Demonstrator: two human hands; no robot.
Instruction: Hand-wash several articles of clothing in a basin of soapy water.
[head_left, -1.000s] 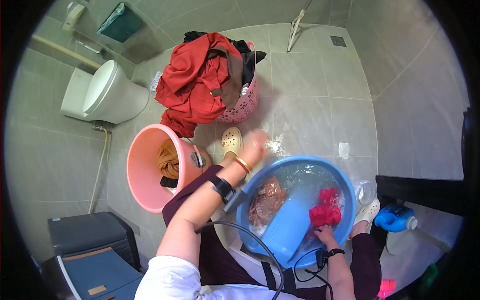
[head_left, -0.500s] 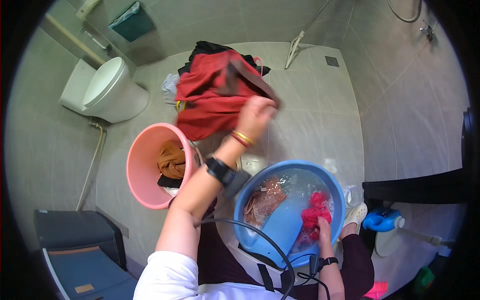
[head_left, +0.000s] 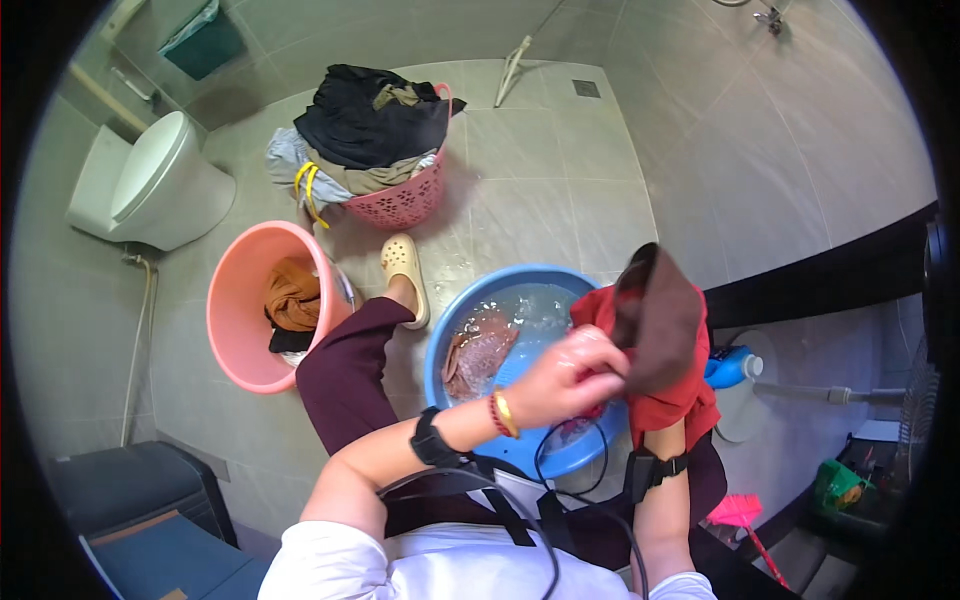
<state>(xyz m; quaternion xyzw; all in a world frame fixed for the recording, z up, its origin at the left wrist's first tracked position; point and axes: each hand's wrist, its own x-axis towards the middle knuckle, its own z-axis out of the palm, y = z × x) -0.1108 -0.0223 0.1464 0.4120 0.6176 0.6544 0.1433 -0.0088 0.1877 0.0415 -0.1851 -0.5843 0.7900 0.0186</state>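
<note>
A red garment with a brownish part is held up over the right side of a blue basin. My left hand is closed on its brown edge, fingers bent in a pinch. From below, my right forearm reaches up to the garment; the cloth covers that hand, so its fingers are hidden. Soapy water fills the basin, and a wet brownish-pink cloth lies in it at the left. A bit of dark pink cloth shows under my left hand. The blue washboard is mostly covered by my arm.
A pink bucket with an orange-brown cloth stands left of the basin. Beyond it is a pink basket heaped with dark clothes. A blue bottle and a pink brush are at the right. Black cables cross my lap.
My left hand has brought the red garment from the basket to above the basin's right side. My right hand, earlier on the pink cloth in the water, is now behind the garment.
</note>
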